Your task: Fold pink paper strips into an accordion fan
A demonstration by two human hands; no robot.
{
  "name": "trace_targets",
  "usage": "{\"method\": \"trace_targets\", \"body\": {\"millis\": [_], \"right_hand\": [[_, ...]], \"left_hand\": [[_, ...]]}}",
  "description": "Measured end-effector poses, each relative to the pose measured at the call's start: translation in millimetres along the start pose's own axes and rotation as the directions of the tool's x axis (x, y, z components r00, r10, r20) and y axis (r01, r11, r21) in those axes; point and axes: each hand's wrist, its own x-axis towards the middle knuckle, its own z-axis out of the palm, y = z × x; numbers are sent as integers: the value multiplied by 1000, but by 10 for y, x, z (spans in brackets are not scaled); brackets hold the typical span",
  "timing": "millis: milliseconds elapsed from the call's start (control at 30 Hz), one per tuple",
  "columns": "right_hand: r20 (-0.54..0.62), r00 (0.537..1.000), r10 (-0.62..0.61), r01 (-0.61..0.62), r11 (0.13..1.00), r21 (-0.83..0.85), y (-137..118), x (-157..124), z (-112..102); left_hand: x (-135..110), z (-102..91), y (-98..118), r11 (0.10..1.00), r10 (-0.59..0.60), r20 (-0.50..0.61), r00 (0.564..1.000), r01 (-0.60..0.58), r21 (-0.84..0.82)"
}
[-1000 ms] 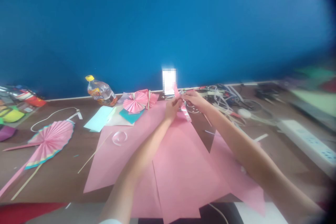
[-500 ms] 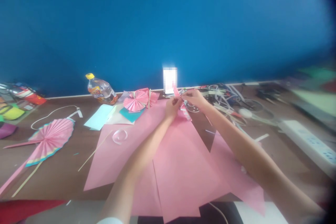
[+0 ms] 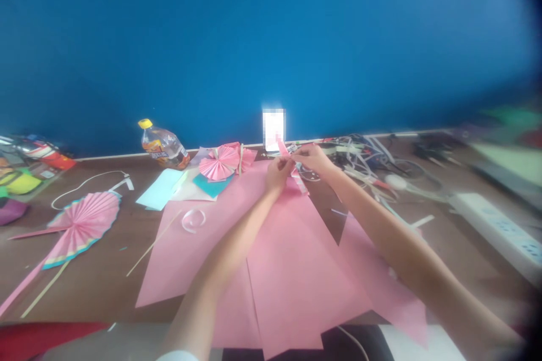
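My left hand (image 3: 279, 172) and my right hand (image 3: 312, 158) meet fingertip to fingertip at the far end of large pink paper sheets (image 3: 300, 259). Both are closed in a pinch on a narrow folded pink paper strip (image 3: 283, 148). One end of the strip sticks up above my fingers; the other, with pale bands, hangs below them. My fingers cover its middle. Left of my hands sits a pleated pink paper rosette (image 3: 219, 162) on pale and teal paper. A pink pleated fan (image 3: 87, 217) with a blue and yellow border lies farther left.
A bottle with a yellow cap (image 3: 165, 146) leans near the blue wall. Tangled cables (image 3: 359, 158) and a white power strip (image 3: 497, 231) lie to the right. Pale blue paper (image 3: 160, 189) and a curled white ribbon (image 3: 193, 221) lie left of my arms.
Almost nothing differs. The upright end of the pink strip tilts slightly farther left, and my fingers have shifted very slightly while keeping their pinch.
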Motion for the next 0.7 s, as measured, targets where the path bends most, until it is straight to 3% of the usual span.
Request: {"method": "trace_targets", "body": {"millis": [367, 700], "right_hand": [[-33, 999, 12, -13, 1000, -23, -6, -28, 39], [-7, 1000, 17, -17, 999, 39, -46, -25, 59]], "left_hand": [[-29, -25, 18, 998, 32, 11, 999, -32, 61], [-78, -39, 161, 998, 36, 121, 992, -30, -50]]}}
